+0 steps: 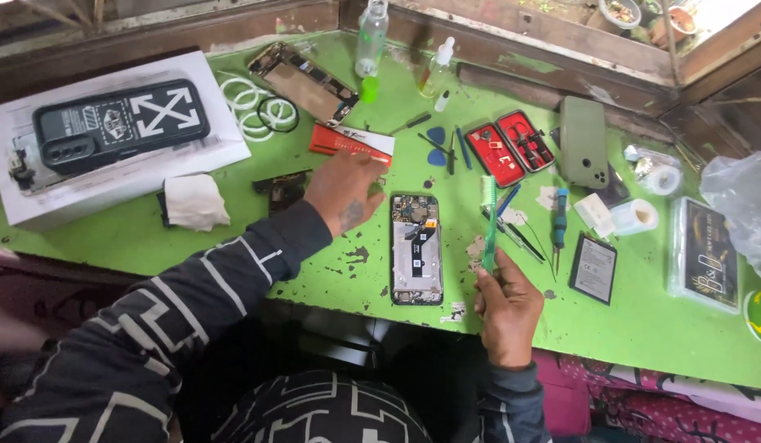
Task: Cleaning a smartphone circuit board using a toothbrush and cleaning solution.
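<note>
Your right hand (507, 308), lower centre-right, is gripping a green toothbrush (489, 221) upright, bristles up. Opened phone (415, 248), centre frame, is lying lengthwise just left of it. Your left hand (346, 190) is hovering upper-left of the phone, fingers loosely spread, holding nothing.

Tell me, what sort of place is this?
Most likely a phone repair bench: an opened phone lies on the green table, beside a red tool case and a loose battery.
</note>
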